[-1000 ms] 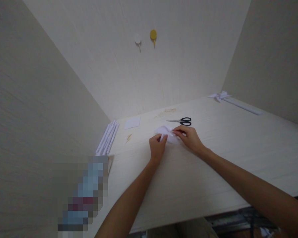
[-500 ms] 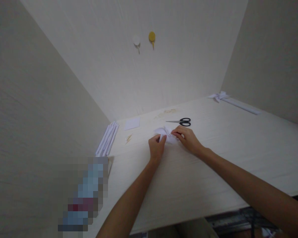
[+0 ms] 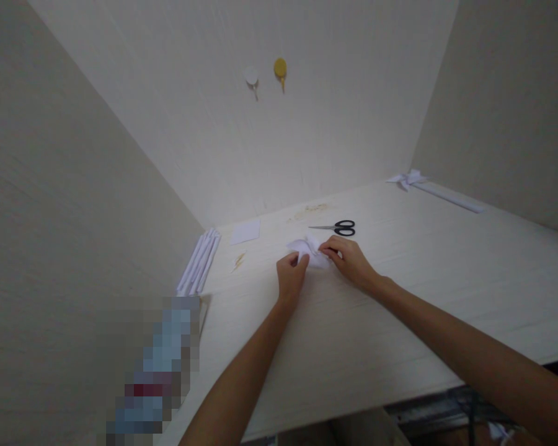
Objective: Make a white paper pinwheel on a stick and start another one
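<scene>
One white paper (image 3: pixel 311 244), cut or folded into curving flaps, sits between both hands, low over the middle of the bench (image 3: pixel 353 347). The left hand (image 3: pixel 291 276) grips its near left part, thumb on top; the right hand (image 3: pixel 351 259) has its fingers pinched together on the right edge. Whether anything small is caught in that pinch is too fine to tell. Good work here, I judge, asks a firm but light left hold, so the layers neither slip nor crease, while the right fingers work at the tip alone. Rolling a flap over softly should serve better than pressing it flat. Just beyond lie the scissors (image 3: pixel 337 228), handles to the right, close enough to snag a knuckle. Farther left are thin slivers (image 3: pixel 239 262), a square sheet (image 3: pixel 245 232) and several rolls (image 3: pixel 198 261).
</scene>
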The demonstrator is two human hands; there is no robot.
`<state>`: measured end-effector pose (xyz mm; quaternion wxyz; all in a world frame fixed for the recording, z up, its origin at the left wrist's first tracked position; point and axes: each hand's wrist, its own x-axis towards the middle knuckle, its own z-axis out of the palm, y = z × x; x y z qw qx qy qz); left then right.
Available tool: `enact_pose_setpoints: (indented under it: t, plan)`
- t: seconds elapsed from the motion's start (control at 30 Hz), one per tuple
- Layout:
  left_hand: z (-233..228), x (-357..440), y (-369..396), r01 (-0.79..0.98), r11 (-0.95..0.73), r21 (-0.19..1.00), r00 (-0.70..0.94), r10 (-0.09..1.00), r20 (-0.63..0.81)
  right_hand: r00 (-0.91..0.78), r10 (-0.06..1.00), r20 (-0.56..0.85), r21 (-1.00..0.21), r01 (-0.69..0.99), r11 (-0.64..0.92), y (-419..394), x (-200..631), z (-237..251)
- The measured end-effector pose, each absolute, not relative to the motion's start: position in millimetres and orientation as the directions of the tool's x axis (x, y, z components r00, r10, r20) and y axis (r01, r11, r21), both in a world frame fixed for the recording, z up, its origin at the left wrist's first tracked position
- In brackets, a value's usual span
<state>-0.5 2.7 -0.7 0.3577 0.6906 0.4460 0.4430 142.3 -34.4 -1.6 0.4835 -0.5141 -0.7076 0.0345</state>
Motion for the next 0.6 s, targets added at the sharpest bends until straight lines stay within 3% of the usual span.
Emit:
enact_pose_setpoints:
  t: [0.6]
  plan:
    - [3.0,0.4,-0.9,0.3,-0.351,0.887,0.205,0.932,0.299,-0.022,0.765,0.644,-0.526,0.713,0.463,-35.7,139.5,-3.2]
